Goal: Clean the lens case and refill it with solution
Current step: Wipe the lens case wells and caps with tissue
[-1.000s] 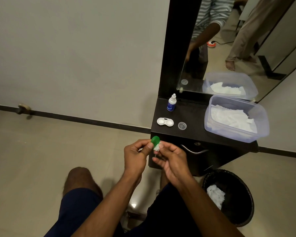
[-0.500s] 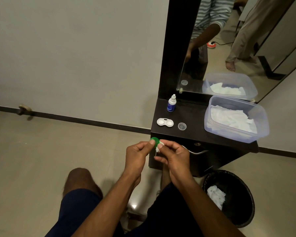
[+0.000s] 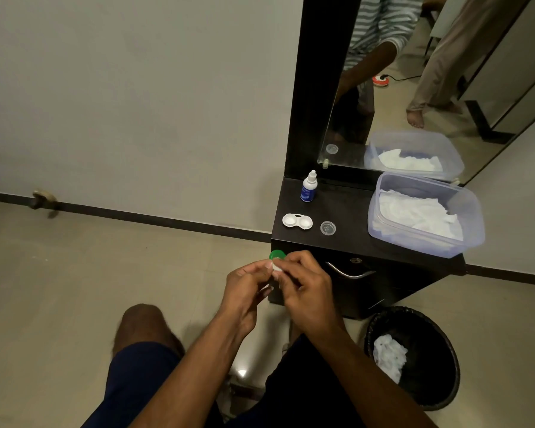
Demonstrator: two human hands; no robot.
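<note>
My left hand (image 3: 246, 284) pinches a small green lens-case cap (image 3: 276, 255) in front of the black cabinet. My right hand (image 3: 303, 284) pinches a bit of white tissue (image 3: 277, 267) and presses it into the cap. The white lens case (image 3: 297, 221), both wells uncovered, lies on the black cabinet top (image 3: 349, 211). Behind it stands the solution bottle (image 3: 309, 190), white with a blue label. A small clear cap (image 3: 327, 227) lies to the right of the case.
A clear plastic tub of white tissues (image 3: 423, 216) sits at the right of the cabinet top. A black bin (image 3: 414, 356) with used tissue stands on the floor below. A mirror (image 3: 414, 81) rises behind, reflecting people.
The green cap has turned and dropped slightly between my fingers, and my right hand's tissue has moved further into it. Both hands stay close together.
</note>
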